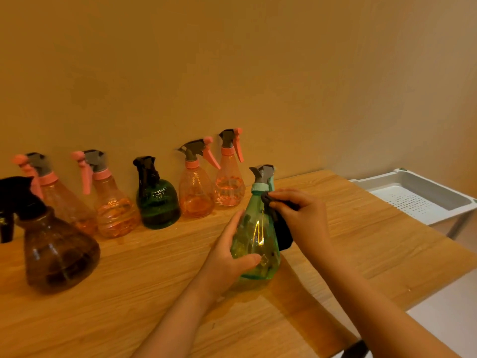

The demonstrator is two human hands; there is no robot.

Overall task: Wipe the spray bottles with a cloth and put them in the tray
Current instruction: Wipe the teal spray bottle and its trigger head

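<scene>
Head view: seven spray bottles on the table, four pink; left hand grips the teal bottle, right hand pinches one dark cloth; one white tray.

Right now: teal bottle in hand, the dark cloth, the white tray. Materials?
Teal bottle: looks like clear tinted plastic, glossy; a bright highlight runs down it and fingers show through.
Dark cloth: soft fabric, matte; it bunches under the right hand and hangs limp. Weave too blurred to tell.
White tray: likely moulded plastic, matte, with a perforated floor.
</scene>
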